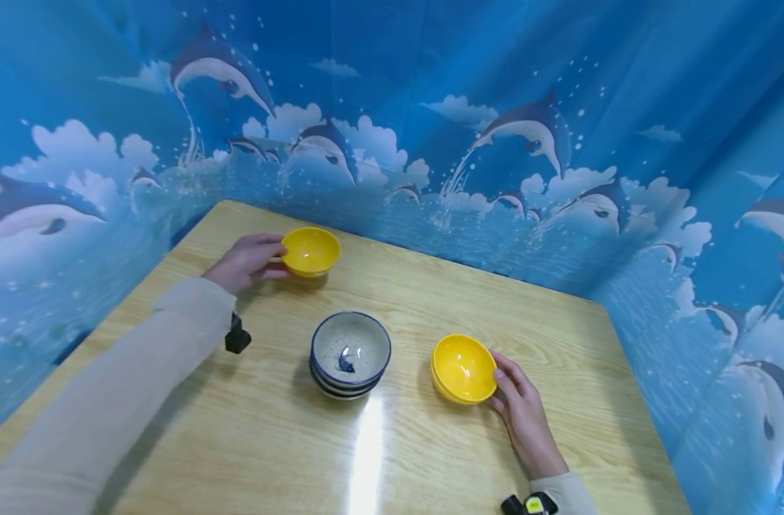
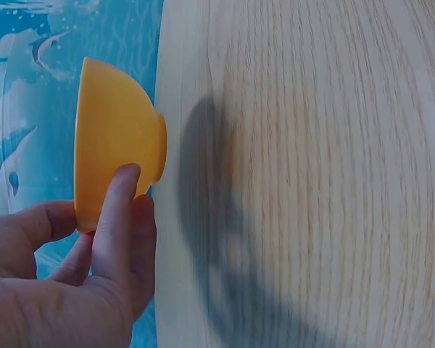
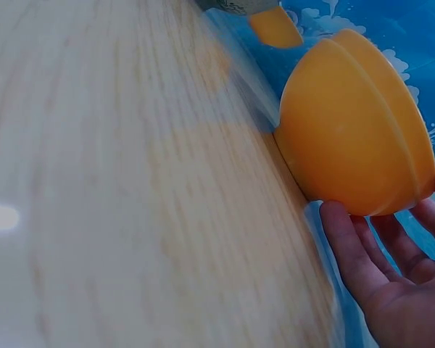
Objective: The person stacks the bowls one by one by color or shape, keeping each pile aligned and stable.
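At the table's far left, my left hand [image 1: 253, 261] pinches a single yellow bowl [image 1: 311, 252] by its rim. In the left wrist view, that yellow bowl [image 2: 116, 130] hangs above the wood, apart from its shadow, with the thumb at the rim and fingers under its outer side. On the right, my right hand [image 1: 522, 408] grips the near right side of nested yellow bowls [image 1: 463, 368], thumb at the rim. The right wrist view shows two rims on these yellow bowls [image 3: 355, 130], and their base seems to rest on the table.
Between the hands stands a stack of grey-white bowls [image 1: 351, 347] with dark blue rims and a blue motif inside the top one. The light wooden table [image 1: 270, 443] ends at a blue dolphin-printed curtain [image 1: 392, 107] behind and at both sides.
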{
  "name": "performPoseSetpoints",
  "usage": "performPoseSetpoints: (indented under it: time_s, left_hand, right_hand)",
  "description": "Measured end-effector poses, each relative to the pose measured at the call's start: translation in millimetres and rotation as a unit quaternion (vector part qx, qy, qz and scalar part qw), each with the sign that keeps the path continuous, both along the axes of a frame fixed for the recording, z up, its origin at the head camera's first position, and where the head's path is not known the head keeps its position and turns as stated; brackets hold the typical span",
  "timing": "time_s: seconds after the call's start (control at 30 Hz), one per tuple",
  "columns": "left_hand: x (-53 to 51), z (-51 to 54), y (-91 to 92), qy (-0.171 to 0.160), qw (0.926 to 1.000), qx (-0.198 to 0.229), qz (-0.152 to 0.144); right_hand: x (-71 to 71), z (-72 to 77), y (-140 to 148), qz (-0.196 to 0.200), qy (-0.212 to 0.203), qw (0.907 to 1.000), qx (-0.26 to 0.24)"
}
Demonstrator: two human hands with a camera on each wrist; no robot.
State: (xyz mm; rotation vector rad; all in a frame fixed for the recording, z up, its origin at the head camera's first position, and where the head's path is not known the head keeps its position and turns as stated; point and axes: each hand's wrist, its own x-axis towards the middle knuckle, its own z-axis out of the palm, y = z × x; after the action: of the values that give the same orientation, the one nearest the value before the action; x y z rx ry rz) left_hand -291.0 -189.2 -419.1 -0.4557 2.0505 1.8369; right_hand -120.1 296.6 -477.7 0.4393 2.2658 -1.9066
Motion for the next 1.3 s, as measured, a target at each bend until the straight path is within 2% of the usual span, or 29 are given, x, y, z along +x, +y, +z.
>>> performPoseSetpoints:
  time_s: [0.17, 0.23, 0.57, 0.73, 0.97, 1.17, 1.3]
  left_hand:
    - [-0.7, 3.4, 11.9, -0.002, 1.0, 0.003, -0.008]
    - [0.4, 6.0, 15.7, 0.001, 0.9998, 0.007, -0.02]
    - [3.6, 22.1, 39.2, 0.005, 0.999, 0.012, -0.042]
    - [2.7, 27.7, 53.1, 0.007, 0.9984, 0.0, -0.056]
    - [8.7, 36.8, 72.7, 0.01, 0.9959, -0.027, -0.086]
    - [13.8, 40.1, 90.7, 0.006, 0.9949, -0.015, -0.099]
    - [18.4, 46.1, 103.2, 0.006, 0.9946, -0.011, -0.103]
  right_hand:
    - [0.9, -0.1, 0.4, 0.0, 0.002, 1.0, 0.001]
    - [1.2, 0.1, 0.4, 0.001, 0.002, 1.0, 0.002]
    - [-0.5, 0.8, 0.0, 0.005, 0.002, 1.0, 0.002]
    - [0.1, 1.5, -0.4, 0.001, 0.0, 1.0, 0.001]
    - [0.2, 0.7, -0.2, 0.006, 0.002, 1.0, -0.001]
    - [-1.3, 0.1, -1.1, 0.006, 0.001, 1.0, -0.003]
    - [-2.2, 0.4, -1.5, 0.004, -0.005, 1.0, -0.006]
